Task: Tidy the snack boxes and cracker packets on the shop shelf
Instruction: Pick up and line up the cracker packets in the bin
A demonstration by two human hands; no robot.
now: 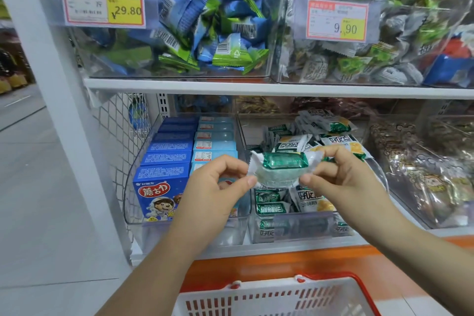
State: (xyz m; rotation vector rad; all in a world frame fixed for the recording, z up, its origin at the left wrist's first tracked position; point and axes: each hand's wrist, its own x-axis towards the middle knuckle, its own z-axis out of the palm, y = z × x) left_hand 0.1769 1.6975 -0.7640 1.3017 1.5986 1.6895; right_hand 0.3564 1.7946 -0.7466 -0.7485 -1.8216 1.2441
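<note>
Nearest to me, below the grip, is one red-and-white basket (256,288), cut off by the lower edge of the head view. Both forearms also enter from that edge.

Hidden or unclear:
- My left hand (215,187) covers the front box of the light blue row (215,146).
- A frosted label strip (302,226) below the grip blurs the packets behind it.
- I cannot read the print on the held packet.

Count:
- Two hands, one cracker packet (279,167) between them.
- Two rows of snack boxes to the left of the grip. The dark blue row (166,159) shows at least five boxes.
- Two price tags (102,2) on the shelf above.

Grip state: the left hand pinches the packet's left crimped end between thumb and fingers, and my right hand (343,177) pinches the right end likewise. The packet is level, in the air, in front of the clear bin (379,174) of loose matching packets. It has a glossy green middle and white crinkled ends.
</note>
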